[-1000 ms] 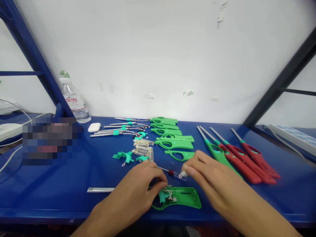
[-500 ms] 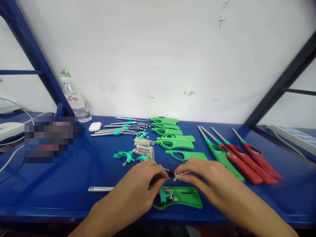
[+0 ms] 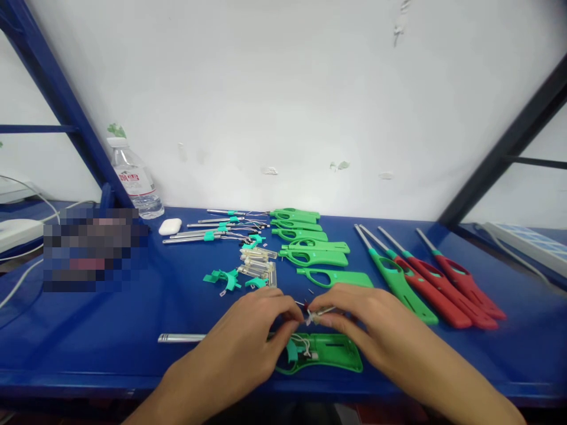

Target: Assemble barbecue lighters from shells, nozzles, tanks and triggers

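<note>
Since the earlier frame, the right hand (image 3: 376,319) has been brought slightly closer to the left hand (image 3: 248,330), and the small pale part (image 3: 313,317) has been carried with it to the left fingertips. The left hand has been kept almost in place.

The left hand is held palm down, its fingers curled and its thumb and forefinger closed at the tips; whether anything tiny is pinched there cannot be told. The right hand is reached in from the right, its thumb and forefinger nearly closed on the small pale part, which is partly hidden by the fingers.

Both hands are held at the far edge of the open green casing (image 3: 339,353), which is laid hollow side up near the table's front edge. Inside it, a teal piece (image 3: 292,350) and white wires (image 3: 305,340) are seen. From its left end a silver tube (image 3: 181,338) is extended, partly covered by the left hand.

Just beyond the casing, a dark red collar (image 3: 305,306) on a thin rod is partly hidden. Farther beyond, clear tanks (image 3: 259,262) and green half-shells (image 3: 314,257) are laid out. To the casing's right, red lighters (image 3: 436,298) and a green lighter (image 3: 401,286) are placed; far to its left, a bottle (image 3: 137,183) is stood.
</note>
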### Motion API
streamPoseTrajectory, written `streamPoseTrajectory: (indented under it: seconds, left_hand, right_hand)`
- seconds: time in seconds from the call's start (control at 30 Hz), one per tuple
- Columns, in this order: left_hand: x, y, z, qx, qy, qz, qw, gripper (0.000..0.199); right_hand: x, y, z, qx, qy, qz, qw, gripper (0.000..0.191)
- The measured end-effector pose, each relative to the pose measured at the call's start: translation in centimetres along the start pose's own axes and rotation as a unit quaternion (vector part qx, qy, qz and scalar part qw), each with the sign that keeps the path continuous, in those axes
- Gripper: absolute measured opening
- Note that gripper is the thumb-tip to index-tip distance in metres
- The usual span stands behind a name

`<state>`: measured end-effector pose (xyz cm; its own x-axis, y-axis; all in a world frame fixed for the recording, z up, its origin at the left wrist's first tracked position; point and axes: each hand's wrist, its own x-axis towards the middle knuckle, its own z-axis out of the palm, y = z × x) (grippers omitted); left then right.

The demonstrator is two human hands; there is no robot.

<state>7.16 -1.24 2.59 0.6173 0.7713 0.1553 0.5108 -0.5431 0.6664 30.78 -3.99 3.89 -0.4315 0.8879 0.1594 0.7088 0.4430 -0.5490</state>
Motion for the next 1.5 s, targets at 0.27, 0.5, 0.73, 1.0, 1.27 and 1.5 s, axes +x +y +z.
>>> streamPoseTrajectory:
  seconds: [0.27,0.5,0.73,1.0,1.27,1.5]
  left_hand:
    - [0.01,0.23,0.04,0.018,0.010,-0.021,1.000,0.017]
    - [0.15,0.56,0.01,0.023,0.013,-0.030,0.999,0.018]
    - [0.29,0.54,0.05,0.016,0.005,-0.025,1.000,0.018]
    - [0.31,0.55,0.04,0.011,0.004,-0.014,1.000,0.017]
    - [0.30,0.51,-0.03,0.012,0.004,-0.007,1.000,0.019]
    - [0.36,0.56,-0.06,0.009,0.006,-0.004,1.000,0.018]
  right_hand:
    - [-0.01,-0.36,0.02,-0.008,0.005,0.004,1.000,0.018]
    - [0.00,-0.62,-0.09,-0.002,0.000,-0.002,1.000,0.017]
    - [-0.01,-0.36,-0.09,-0.009,0.002,-0.001,1.000,0.014]
    - [0.25,-0.53,-0.15,-0.004,0.001,0.001,1.000,0.014]
    - [0.09,-0.67,-0.19,-0.008,0.005,0.002,1.000,0.014]
    - [0.15,-0.62,-0.23,-0.006,-0.001,-0.001,1.000,0.013]
